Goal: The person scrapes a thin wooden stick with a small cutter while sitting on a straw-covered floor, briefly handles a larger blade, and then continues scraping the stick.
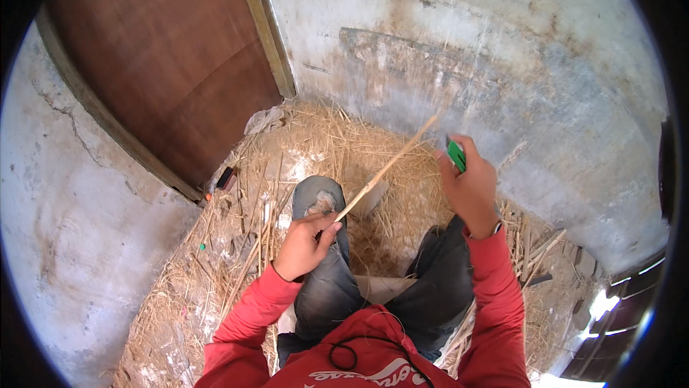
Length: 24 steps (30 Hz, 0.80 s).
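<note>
My left hand [308,244] is closed on the near end of a thin bamboo stick [384,173], above my left knee. The stick slants up and away to the right, with a node partway along it. My right hand [468,185] is wrapped round a green-handled utility knife [456,156]. Its blade points up and to the left, a little right of the stick's far end and apart from it. The blade itself is small and blurred.
Straw-like shavings [352,137] cover the floor around my legs. Several long strips [262,223] lie at my left. A brown door [172,50] stands at the far left, and a stained wall [459,58] rises close ahead and to the right. A dark red object [227,178] lies by the door.
</note>
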Tool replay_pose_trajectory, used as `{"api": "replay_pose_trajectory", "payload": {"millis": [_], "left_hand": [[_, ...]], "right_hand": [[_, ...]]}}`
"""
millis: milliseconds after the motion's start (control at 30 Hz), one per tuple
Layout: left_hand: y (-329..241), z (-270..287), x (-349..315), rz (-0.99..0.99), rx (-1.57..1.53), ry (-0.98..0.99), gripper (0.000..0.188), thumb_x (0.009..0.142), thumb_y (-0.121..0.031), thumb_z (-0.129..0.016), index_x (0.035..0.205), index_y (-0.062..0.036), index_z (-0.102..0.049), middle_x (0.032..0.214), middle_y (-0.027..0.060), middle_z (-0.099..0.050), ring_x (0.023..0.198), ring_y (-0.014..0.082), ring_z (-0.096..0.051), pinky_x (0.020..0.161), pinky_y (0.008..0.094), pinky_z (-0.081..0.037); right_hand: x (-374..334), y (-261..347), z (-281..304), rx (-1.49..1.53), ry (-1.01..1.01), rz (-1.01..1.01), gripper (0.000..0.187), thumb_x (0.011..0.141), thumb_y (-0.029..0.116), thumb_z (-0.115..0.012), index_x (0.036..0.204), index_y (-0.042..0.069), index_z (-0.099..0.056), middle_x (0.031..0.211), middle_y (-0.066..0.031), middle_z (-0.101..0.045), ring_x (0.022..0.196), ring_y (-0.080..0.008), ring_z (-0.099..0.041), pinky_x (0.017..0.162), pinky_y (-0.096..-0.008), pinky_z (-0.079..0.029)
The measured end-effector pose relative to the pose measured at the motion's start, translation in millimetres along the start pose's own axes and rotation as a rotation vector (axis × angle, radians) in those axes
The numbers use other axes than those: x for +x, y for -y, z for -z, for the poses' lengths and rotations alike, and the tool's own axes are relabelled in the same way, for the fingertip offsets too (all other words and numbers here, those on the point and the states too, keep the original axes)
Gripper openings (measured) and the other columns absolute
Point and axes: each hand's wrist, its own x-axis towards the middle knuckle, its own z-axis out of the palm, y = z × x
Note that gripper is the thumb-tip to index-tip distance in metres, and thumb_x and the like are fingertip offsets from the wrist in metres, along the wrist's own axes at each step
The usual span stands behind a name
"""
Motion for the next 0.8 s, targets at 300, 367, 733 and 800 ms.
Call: {"api": "replay_pose_trajectory", "payload": {"millis": [300, 367, 733, 800], "left_hand": [[-27.6, -18.8, -14.6, 0.026, -0.115, -0.128, 0.024, 0.098, -0.01, -0.063, 0.116, 0.0041, -0.07, 0.073, 0.0124, -0.061, 0.064, 0.0173, -0.057, 0.06, 0.031, -0.045], [-38.5, -16.9, -21.4, 0.02, -0.133, -0.119, 0.024, 0.098, -0.009, -0.063, 0.117, 0.0042, -0.07, 0.07, 0.0108, -0.058, 0.062, 0.0132, -0.053, 0.059, 0.0292, -0.043], [-28.1, -15.2, -35.3, 0.021, -0.115, -0.198, 0.022, 0.094, -0.005, -0.065, 0.109, 0.0107, -0.068, 0.08, 0.021, -0.065, 0.066, 0.0302, -0.066, 0.063, 0.0352, -0.05], [-21.1, -22.1, -37.2, 0.022, -0.152, -0.226, 0.022, 0.096, -0.006, -0.063, 0.111, 0.0091, -0.068, 0.068, 0.013, -0.057, 0.058, 0.0158, -0.055, 0.056, 0.0313, -0.044]], "right_hand": [[-85.7, 63.4, -75.6, 0.138, 0.412, 0.096, 0.035, 0.1, 0.037, -0.057, 0.097, 0.002, -0.062, 0.066, -0.0227, -0.063, 0.064, -0.0441, -0.064, 0.058, -0.0521, -0.049], [-81.0, 60.6, -79.6, 0.133, 0.363, 0.102, 0.036, 0.1, 0.037, -0.056, 0.093, 0.002, -0.06, 0.063, -0.0227, -0.062, 0.061, -0.0443, -0.063, 0.056, -0.0522, -0.048], [-87.6, 79.5, -64.2, 0.125, 0.381, 0.257, 0.04, 0.1, 0.042, -0.055, 0.089, 0.003, -0.061, 0.059, -0.0207, -0.059, 0.055, -0.0419, -0.062, 0.051, -0.052, -0.046], [-86.3, 74.6, -73.7, 0.051, 0.393, 0.256, 0.042, 0.1, 0.044, -0.055, 0.09, 0.004, -0.062, 0.058, -0.0198, -0.06, 0.054, -0.0411, -0.062, 0.05, -0.0516, -0.047]]}}
